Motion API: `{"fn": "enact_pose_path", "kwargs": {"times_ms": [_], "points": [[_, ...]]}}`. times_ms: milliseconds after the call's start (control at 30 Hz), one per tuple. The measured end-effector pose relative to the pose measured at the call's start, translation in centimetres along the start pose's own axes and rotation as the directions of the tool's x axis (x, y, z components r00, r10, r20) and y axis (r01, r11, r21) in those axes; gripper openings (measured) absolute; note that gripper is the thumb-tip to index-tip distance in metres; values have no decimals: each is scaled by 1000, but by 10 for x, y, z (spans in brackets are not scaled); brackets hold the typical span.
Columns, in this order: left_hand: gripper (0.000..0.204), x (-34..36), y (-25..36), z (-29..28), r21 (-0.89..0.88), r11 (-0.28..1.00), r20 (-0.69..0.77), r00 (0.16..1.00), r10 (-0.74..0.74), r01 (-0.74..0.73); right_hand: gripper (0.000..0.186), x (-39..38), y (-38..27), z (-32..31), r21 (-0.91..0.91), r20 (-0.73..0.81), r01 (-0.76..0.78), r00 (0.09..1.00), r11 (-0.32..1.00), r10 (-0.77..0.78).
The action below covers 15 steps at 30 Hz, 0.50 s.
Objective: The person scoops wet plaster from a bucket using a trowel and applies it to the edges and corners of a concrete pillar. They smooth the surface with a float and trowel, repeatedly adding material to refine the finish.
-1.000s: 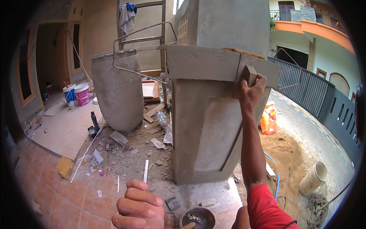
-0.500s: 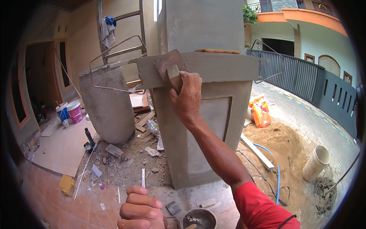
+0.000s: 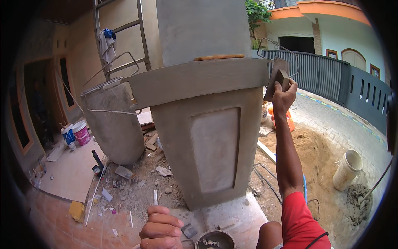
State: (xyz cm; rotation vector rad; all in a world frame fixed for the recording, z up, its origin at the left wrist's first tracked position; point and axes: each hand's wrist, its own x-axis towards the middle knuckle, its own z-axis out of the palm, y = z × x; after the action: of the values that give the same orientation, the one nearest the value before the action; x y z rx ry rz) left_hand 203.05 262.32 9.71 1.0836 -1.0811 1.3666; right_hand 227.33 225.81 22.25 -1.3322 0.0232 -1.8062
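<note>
My right hand (image 3: 285,94) grips the block handle of a plastering float (image 3: 272,81), its flat plate held at the right end of a grey cement band (image 3: 199,83). The band runs round a plastered column (image 3: 172,128) with a recessed panel (image 3: 213,149). Low in front, my left hand (image 3: 161,229) is closed with curled fingers; whatever it may hold is hidden. Beside it on the floor are a dark flat block (image 3: 189,230) and a round mortar bucket (image 3: 232,240) with a tool inside. A wooden strip (image 3: 219,57) lies on top of the band.
Bent metal rods stick out past both ends of the band. At left stand a large rounded cement form (image 3: 112,124), a ladder (image 3: 141,37) and paint buckets (image 3: 81,133). Rubble covers the ground there. To the right are a sand heap (image 3: 309,153), a blue hose and a pale bucket (image 3: 347,170).
My right hand has carried the float from the band's left part to its right end. The view has shifted too. My left hand stays low and curled.
</note>
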Motion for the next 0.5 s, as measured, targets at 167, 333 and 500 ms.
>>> {"fn": "enact_pose_path", "kwargs": {"times_ms": [167, 333, 500], "points": [[14, -4, 6, 14, -21, 997, 88, 994, -70, 72, 43, -16, -6, -21, 301, 233, -207, 963, 931, 139], [9, 1, 5, 22, -42, 998, 219, 975, -44, 55, 45, -24, -9, 3, 173, 227, -104, 972, 979, 63], [15, 7, 9, 13, -20, 999, 195, 980, -36, 40, 43, -45, -24, 33, 46, 210, -3, 978, 999, -7]]}}
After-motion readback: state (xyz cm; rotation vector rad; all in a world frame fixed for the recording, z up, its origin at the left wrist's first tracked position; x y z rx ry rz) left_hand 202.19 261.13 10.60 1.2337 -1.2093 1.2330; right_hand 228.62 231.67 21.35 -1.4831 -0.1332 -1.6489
